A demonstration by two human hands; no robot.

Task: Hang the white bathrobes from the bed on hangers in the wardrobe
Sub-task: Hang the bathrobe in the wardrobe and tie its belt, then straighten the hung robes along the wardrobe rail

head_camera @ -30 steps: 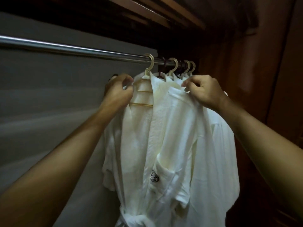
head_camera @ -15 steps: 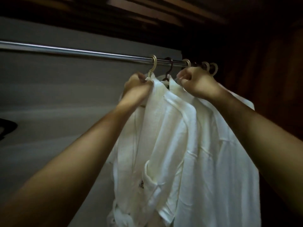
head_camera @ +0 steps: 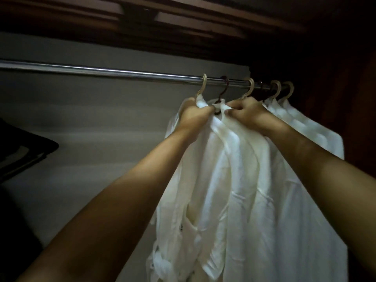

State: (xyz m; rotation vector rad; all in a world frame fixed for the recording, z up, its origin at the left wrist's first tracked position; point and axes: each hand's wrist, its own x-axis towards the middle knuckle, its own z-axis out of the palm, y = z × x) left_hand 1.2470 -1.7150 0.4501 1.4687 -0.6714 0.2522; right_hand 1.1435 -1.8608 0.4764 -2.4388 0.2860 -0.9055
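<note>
As a white bathrobe (head_camera: 213, 180) hangs toward the right end of the metal rail (head_camera: 101, 71), the left hand (head_camera: 195, 116) grips its collar (head_camera: 222, 108) below a pale hanger hook (head_camera: 202, 84) and the right hand (head_camera: 247, 113) pinches the collar just beside it; more white robes (head_camera: 305, 127) hang farther right.

left hand (head_camera: 194, 115) and right hand (head_camera: 247, 113) grip the collar of a white bathrobe (head_camera: 213, 180) hanging from a pale hanger hook (head_camera: 203, 84) on the metal rail (head_camera: 101, 71); further robes (head_camera: 305, 127) hang at right.
</note>
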